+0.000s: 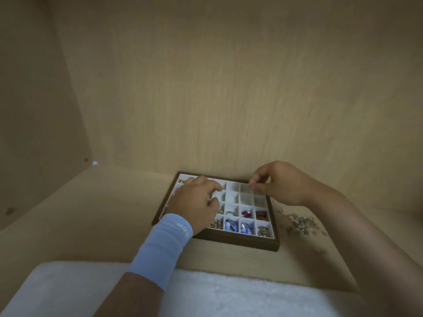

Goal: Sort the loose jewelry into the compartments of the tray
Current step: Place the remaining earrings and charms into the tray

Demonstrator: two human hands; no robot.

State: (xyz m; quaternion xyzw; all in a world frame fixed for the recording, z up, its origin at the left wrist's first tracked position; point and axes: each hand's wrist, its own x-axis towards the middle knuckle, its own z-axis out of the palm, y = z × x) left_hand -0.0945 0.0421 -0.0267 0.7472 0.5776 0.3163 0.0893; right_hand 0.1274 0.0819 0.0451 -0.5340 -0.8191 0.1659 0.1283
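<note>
A dark-framed tray (240, 242) with white square compartments lies on the wooden shelf floor against the back wall. Its near rows hold red (246, 213), blue (230, 225) and silver pieces (263, 232). A pile of loose jewelry (297, 223) lies on the shelf right of the tray. My left hand (196, 202), with a light blue wrist sleeve, rests over the tray's left compartments with fingers curled; whether it holds anything is hidden. My right hand (277, 183) hovers over the tray's far right corner, thumb and fingers pinched together, seemingly on a tiny piece too small to make out.
Wooden walls close in at the left (34, 133) and back (229, 88). A white fluffy cloth (206, 294) lies along the shelf's front edge under my forearms. A few stray pieces (320, 251) lie nearer on the right.
</note>
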